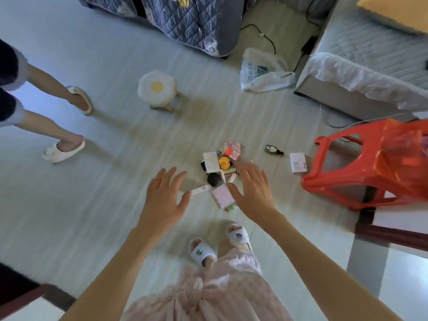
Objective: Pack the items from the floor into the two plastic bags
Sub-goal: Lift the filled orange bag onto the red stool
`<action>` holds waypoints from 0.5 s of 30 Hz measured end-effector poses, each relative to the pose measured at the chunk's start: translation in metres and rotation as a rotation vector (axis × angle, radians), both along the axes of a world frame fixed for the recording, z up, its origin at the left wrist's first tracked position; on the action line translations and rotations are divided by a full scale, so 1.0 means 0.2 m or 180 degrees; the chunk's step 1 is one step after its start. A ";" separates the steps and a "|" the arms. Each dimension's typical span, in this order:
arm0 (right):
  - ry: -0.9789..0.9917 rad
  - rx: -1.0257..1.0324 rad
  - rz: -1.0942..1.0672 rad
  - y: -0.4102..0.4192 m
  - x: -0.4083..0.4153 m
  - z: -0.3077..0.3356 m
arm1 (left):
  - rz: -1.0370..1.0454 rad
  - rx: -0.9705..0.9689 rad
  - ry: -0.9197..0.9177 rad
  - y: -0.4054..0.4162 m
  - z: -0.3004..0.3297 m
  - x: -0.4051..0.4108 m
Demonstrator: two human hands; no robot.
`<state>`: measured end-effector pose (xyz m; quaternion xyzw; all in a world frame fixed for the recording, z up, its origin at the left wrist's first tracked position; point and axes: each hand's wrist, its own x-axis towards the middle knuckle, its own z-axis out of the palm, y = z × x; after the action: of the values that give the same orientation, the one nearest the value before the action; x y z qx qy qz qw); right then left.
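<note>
Both hands are hovering empty over the pile: left hand (163, 200) is spread wide with fingers straight, right hand (251, 189) is open and flat too, nothing held in either. Most of the items are sitting in a tight cluster on the floor (104, 181) between and just beyond the hands: white card (211, 162), orange round thing (224, 163), black ball (213, 179), pink box (222, 197), a slim white tube (199, 189) near the left thumb, and pink-red packets (230, 150) at the far end. Two strays are lying apart to the right: small dark bottle (274, 150) and white box (298, 162). Red bag (370, 165) is sitting at the right, draped on or against some dark frame, looks like it is already holding something; white bag (261, 71) is lying slumped well away by the bed base (347, 93). Risks as I'm reading it: neither bag is being held open, so anything carried over is going to need a free hand for the mouth, and a two-hand scoop is leaving none. Black ball is likely rolling if nudged. Tubes and flat card are hard to pinch off a smooth floor, likely sliding. Strays are easy to miss. White bag is far, so everything may end up in the red one. Another person's feet (67, 130) are standing at left, near enough for a rolling item to reach.
</note>
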<state>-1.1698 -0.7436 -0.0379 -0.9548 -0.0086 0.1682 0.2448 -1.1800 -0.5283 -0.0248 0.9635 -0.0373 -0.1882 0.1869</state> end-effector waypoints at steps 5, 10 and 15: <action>0.0006 -0.0024 -0.0146 0.27 0.16 -0.01 | -0.0196 -0.0084 -0.0089 0.23 -0.01 0.24; -0.0058 -0.0049 -0.0469 0.50 0.44 -0.05 | -0.0457 -0.0056 -0.0049 0.44 -0.02 0.58; 0.0244 -0.0037 -0.0733 0.68 0.84 -0.08 | -0.0578 0.0066 -0.0096 0.68 0.00 1.02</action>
<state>-1.0009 -0.6079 -0.0539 -0.9438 0.1115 0.1754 0.2571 -0.9757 -0.3921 -0.0253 0.9607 -0.1253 -0.1902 0.1585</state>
